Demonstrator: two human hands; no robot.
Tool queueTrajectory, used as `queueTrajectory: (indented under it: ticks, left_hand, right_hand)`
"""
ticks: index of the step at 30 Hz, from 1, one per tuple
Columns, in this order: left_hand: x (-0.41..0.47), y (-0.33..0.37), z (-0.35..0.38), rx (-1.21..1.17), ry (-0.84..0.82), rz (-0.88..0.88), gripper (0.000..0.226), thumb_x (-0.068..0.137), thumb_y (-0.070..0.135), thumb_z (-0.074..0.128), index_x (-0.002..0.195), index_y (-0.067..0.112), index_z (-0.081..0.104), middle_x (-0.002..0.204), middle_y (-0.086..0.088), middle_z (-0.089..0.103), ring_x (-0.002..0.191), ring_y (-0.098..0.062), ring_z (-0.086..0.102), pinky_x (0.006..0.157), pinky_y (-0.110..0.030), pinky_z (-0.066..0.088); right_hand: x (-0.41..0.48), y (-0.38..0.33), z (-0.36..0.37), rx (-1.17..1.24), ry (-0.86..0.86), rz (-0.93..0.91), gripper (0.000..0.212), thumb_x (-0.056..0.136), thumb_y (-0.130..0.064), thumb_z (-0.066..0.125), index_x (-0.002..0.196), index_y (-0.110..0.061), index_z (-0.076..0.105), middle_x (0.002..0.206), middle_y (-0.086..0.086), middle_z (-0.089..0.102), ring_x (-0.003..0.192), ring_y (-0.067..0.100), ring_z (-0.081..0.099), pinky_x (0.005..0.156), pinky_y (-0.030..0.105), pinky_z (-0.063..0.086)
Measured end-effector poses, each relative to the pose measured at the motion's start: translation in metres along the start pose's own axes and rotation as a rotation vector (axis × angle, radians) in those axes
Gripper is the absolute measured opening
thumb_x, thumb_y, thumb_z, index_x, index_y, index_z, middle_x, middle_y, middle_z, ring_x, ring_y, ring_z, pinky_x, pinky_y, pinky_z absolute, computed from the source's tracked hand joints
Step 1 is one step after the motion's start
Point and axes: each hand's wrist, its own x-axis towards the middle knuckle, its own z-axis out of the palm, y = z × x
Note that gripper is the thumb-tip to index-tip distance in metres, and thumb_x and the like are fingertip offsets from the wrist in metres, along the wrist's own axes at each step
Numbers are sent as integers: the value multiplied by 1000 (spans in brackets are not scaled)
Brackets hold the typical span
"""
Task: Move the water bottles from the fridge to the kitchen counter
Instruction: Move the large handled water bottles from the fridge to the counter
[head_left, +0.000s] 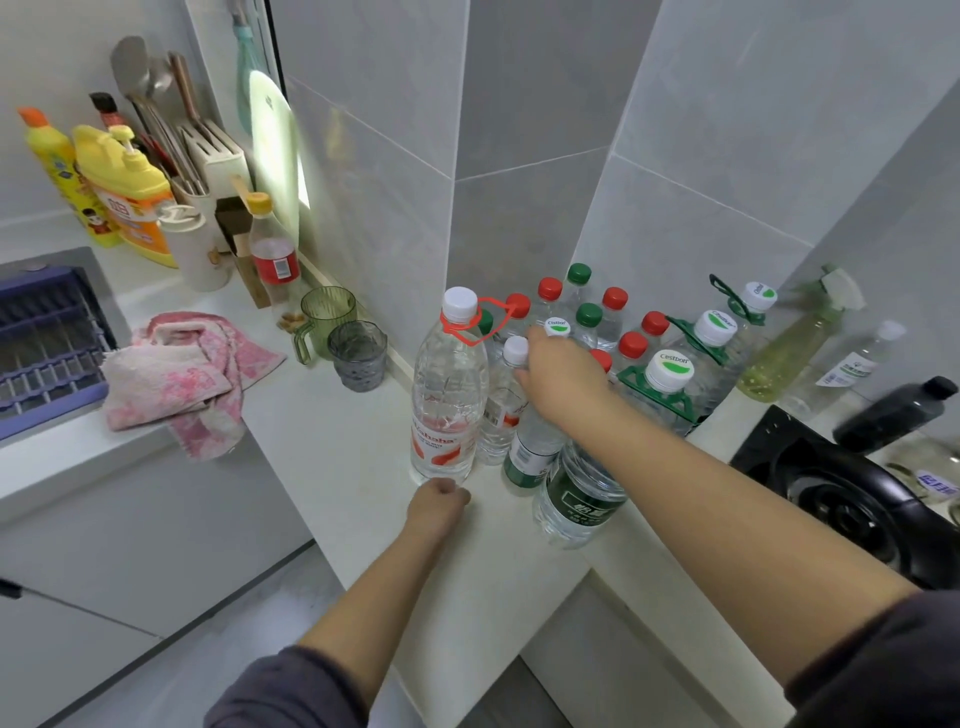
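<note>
Many water bottles stand in the corner of the white kitchen counter (332, 447). A tall clear bottle with a white cap and a red carry ring (449, 395) is at the front left of the group. My left hand (439, 501) rests on the counter at this bottle's foot, its fingers curled with nothing in them. My right hand (563, 382) reaches over the group and closes on the top of a green-labelled bottle (527, 457), whose cap it hides. Its fingertips touch a small white-capped bottle (501, 410). Another green-labelled bottle (576, 499) stands in front. The fridge is out of view.
Behind are red- and green-capped bottles (615, 312) and large Cestbon jugs (670, 384). A black gas hob (841, 493) is on the right. Two cups (358, 353), a pink towel (192, 374), a cola bottle (272, 254), detergent bottles (130, 192) and a dish rack (47, 338) stand to the left.
</note>
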Motion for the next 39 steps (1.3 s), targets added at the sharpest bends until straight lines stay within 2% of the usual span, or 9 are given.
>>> queueTrajectory:
  ticks: [4, 10, 17, 20, 24, 29, 32, 35, 39]
  left_hand:
    - [3, 14, -23, -124, 117, 90, 64, 83, 13, 69, 138, 12, 37, 125, -8, 58, 113, -32, 60, 99, -45, 49]
    - [7, 31, -26, -144, 59, 115, 52, 82, 1, 64, 130, 13, 47, 126, -9, 60, 114, -32, 57, 101, -49, 47]
    - [-5, 24, -32, -18, 46, 147, 53, 84, 11, 67, 131, 12, 43, 126, -9, 59, 115, -30, 57, 101, -47, 46]
    - [-14, 17, -28, 67, 71, 147, 66, 84, 19, 69, 139, 9, 33, 125, -6, 54, 110, -26, 57, 94, -36, 47]
    - [-24, 11, -20, 177, 65, 213, 64, 84, 24, 71, 137, 11, 37, 128, -5, 51, 105, -20, 53, 86, -28, 41]
    - [-33, 14, 5, 232, -77, 301, 83, 80, 25, 77, 147, 16, 29, 147, -8, 41, 127, -27, 49, 104, -38, 42]
    - [-39, 16, 28, 273, -148, 386, 104, 75, 30, 82, 153, 24, 13, 155, 3, 29, 139, -22, 36, 109, -33, 37]
    - [-44, 20, 50, 268, -171, 512, 102, 68, 29, 86, 140, 42, 16, 140, 24, 39, 133, -8, 39, 101, -19, 34]
    - [-42, 20, 75, 257, -152, 546, 129, 64, 31, 90, 153, 24, -3, 160, 5, 16, 146, -12, 20, 118, -32, 23]
  right_hand:
    - [-7, 0, 3, -5, 73, -45, 40, 94, -6, 56, 131, -7, 41, 119, 16, 59, 102, 34, 62, 64, 35, 40]
    - [-11, 0, 10, 44, 80, -82, 63, 90, -1, 57, 146, -11, 29, 128, 17, 53, 110, 35, 56, 71, 38, 42]
    - [-52, 6, 15, 135, 185, -258, 66, 94, -1, 52, 153, -11, 24, 158, 10, 27, 143, 28, 30, 110, 38, 35]
    - [-82, 24, 22, 239, 252, -490, 55, 92, 3, 55, 145, -4, 42, 151, 14, 40, 140, 28, 38, 113, 35, 32]
    - [-118, 73, 48, 315, 402, -676, 40, 79, 13, 65, 117, 0, 67, 119, 13, 67, 113, 27, 63, 99, 35, 49]
    - [-140, 130, 90, 534, 507, -354, 26, 81, 1, 72, 104, -11, 66, 103, -1, 61, 97, 16, 61, 80, 39, 55]
    - [-132, 148, 112, 753, 481, 36, 48, 77, -12, 81, 115, -18, 53, 112, -7, 46, 103, 9, 50, 88, 34, 50]
    - [-117, 160, 127, 1161, 339, 416, 72, 87, -13, 71, 148, -16, 31, 149, 2, 34, 134, 19, 38, 103, 33, 37]
    - [-86, 161, 133, 1536, 323, 746, 62, 103, -33, 41, 156, -33, 10, 163, -3, 15, 147, 21, 21, 116, 39, 19]
